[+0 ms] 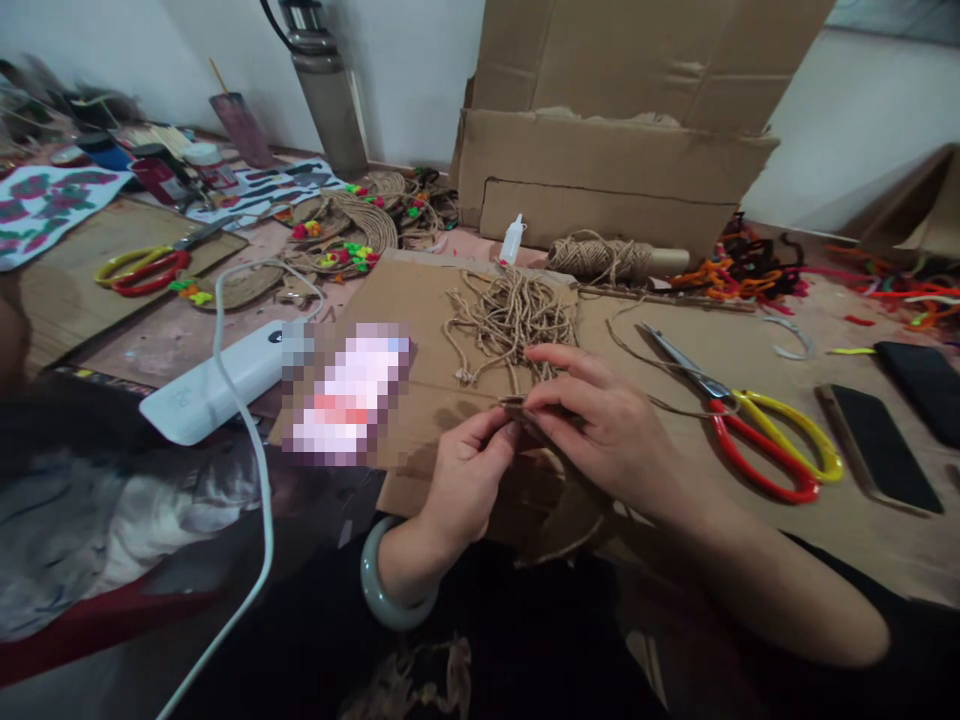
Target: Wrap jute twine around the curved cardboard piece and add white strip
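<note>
My left hand [471, 472] is closed, thumb and fingers pinching the near end of a curved cardboard piece [576, 505] edged with twine. My right hand [611, 425] meets it there, thumb and index finger pinched at the same end, the other fingers raised. The piece hangs below my right hand, which hides part of it. A strand of jute twine runs from the pinched end to a tangled heap of cut twine [517, 310] just beyond my fingers. Scissors [724, 400] with red and yellow handles lie to the right, a loose strand crossing them.
A lit phone [356, 395] and a white power bank [217, 385] with its cable lie left. Behind are a glue bottle [513, 240], a twine roll [600, 258] and an upright cardboard sheet [615, 170]. Two dark phones, one nearer [877, 445], lie right. A person sits at left.
</note>
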Tool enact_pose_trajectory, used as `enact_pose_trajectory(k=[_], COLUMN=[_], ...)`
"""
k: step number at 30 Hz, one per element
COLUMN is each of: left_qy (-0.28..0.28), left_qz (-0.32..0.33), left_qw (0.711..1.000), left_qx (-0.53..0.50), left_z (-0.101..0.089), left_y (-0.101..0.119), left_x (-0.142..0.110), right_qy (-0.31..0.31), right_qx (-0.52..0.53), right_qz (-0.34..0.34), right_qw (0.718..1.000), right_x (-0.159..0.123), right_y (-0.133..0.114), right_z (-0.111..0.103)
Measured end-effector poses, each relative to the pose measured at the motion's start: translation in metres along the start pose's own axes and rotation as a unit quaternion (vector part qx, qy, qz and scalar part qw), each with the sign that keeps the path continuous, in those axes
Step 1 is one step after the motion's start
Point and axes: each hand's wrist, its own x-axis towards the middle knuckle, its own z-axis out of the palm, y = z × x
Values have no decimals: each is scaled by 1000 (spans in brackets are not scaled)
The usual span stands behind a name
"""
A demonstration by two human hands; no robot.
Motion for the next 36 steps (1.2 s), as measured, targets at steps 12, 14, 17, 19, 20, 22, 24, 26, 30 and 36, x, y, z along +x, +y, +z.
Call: enact_pose_trajectory(k=[12, 14, 17, 19, 20, 22, 24, 26, 30, 36], left_qy=[7, 10, 7, 7, 7, 6, 1, -5, -5, 16], left_qz=[8, 9, 13, 12, 9, -5, -19, -26, -22, -20], left_qw=[1000, 1000, 1000, 1000, 1000, 1000, 999, 998, 999, 999], left_qx=[22, 21, 16, 9, 2, -19, -41, -55, -49, -31], left_z=[-2, -2, -2, -1, -1, 0, 1, 2, 1, 1], left_y=[-1, -1, -1, 0, 1, 3, 5, 6, 6, 3], left_x=[-1, -1, 0, -1, -1, -2, -2, -3, -3, -1], right_qy=[-7, -9, -12, -13, -15, -18, -28, -39, -56, -69], right_qx=[3, 9, 19, 24, 26, 28, 30, 31, 30, 30], right_qz=[13, 14, 15, 18, 18, 19, 19, 23, 31, 28], right_qw=[1000, 1000, 1000, 999, 999, 999, 999, 998, 998, 997], right_x=[1, 1, 1, 1, 1, 1, 1, 1, 0, -1], right_y=[0, 1, 2, 2, 2, 1, 1, -1, -3, -5], right_z=[1, 1, 2, 1, 1, 0, -1, -2, -4, -5])
